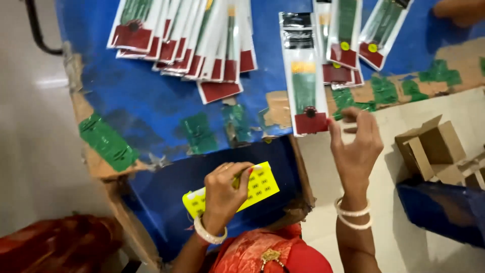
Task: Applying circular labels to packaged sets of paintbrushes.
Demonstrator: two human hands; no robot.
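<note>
Covering most of the view, a blue table (151,96) patched with green tape carries a fanned pile of packets (187,38) at the top and a second stack (348,48) to the right. One long packet (304,76) lies between them, its red foot at the table's edge. The right hand (356,146) pinches that foot's lower corner. The left hand (225,194), fingers curled shut, grips a yellow sticker sheet (260,187) below the table's edge. A cardboard box (429,146) stands open at right.
</note>
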